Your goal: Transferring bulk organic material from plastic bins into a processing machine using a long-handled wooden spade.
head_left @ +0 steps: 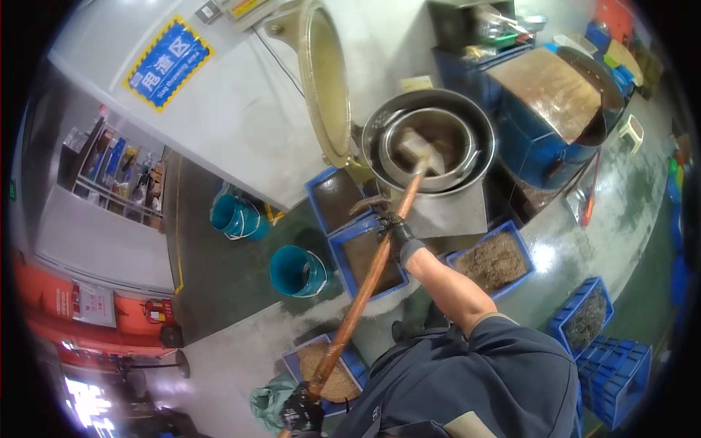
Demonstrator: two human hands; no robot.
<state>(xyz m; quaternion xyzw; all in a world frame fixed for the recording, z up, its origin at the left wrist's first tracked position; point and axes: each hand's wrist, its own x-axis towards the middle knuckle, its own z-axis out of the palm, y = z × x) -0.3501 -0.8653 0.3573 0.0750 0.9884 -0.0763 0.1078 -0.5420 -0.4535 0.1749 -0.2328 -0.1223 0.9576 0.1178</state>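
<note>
My left hand [303, 410], in a black glove, is closed round the lower end of a long wooden handle at the bottom of the view. Further up, my gloved right hand [396, 233] grips the same handle below the machine. The handle belongs to a shovel [374, 274], whose blade reaches into a round metal basket [467, 166]. That basket sits inside a larger steel drum [488, 135]. Brownish matter shows blurred around the blade; I cannot make out what it is. To the left of the drum, its round lid [326, 84] stands raised.
Blue crates of brown liquid [337, 201] and dark shavings [495, 263] flank the machine base. Another crate of tan grains [332, 376] lies near my left hand. Teal buckets [298, 271] stand on the left. A large blue bin [533, 153] stands right; stacked blue crates [617, 376] sit lower right.
</note>
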